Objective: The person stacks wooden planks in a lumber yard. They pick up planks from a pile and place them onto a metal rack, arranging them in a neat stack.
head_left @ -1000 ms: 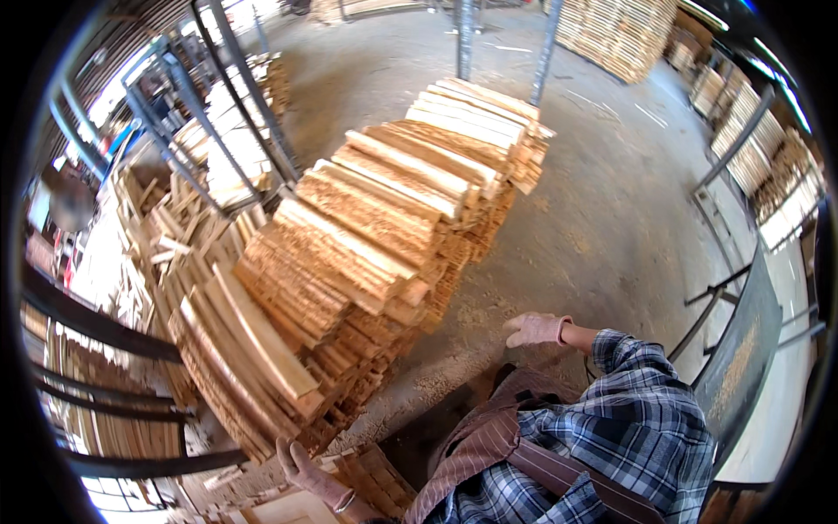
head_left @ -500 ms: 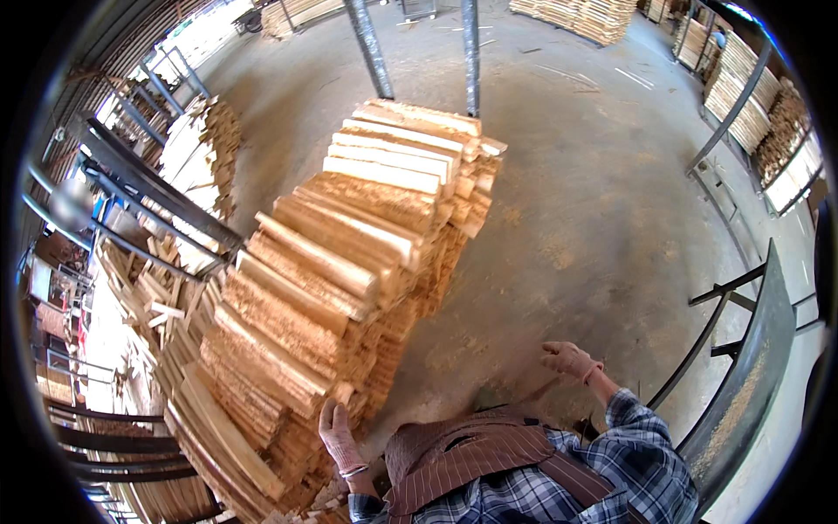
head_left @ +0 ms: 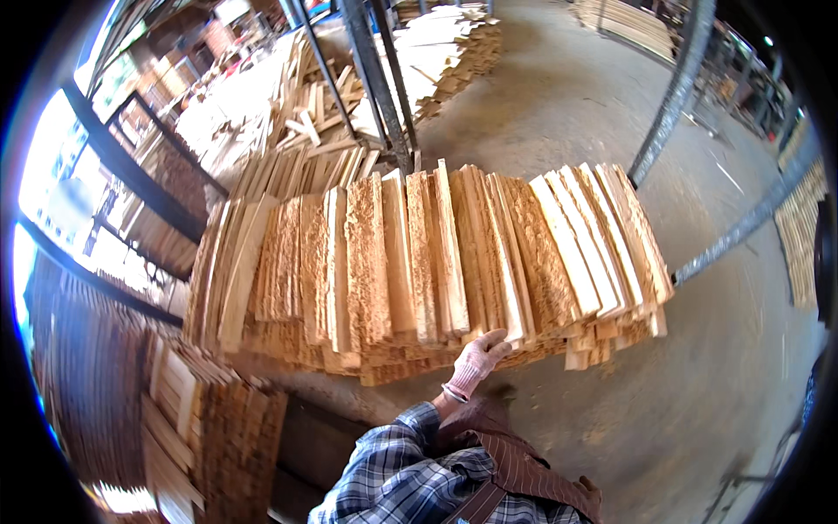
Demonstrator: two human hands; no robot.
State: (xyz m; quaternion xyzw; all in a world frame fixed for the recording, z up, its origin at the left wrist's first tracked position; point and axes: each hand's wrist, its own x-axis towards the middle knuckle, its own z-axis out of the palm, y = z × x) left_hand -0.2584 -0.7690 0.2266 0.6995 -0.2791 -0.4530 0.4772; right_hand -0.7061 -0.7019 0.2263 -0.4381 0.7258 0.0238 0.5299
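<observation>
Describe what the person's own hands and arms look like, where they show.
The left hand wears a pale pink, knitted-looking glove, with a thin light band at the wrist. The sleeve is blue, black and white plaid. The right hand cannot be made out.

The long stack of boards (head_left: 401, 253) bars the way straight ahead of the left hand (head_left: 482, 356), its near ends right at the fingers; the space above its top is open. Dark posts (head_left: 371, 74) rise behind its left part, slanting dark bars (head_left: 131, 162) crowd its left end, and a grey post (head_left: 676, 92) stands by the far right corner. A second wood pile (head_left: 231, 445) narrows the near left side. Open floor (head_left: 698, 375) gives wide passage rightward.
</observation>
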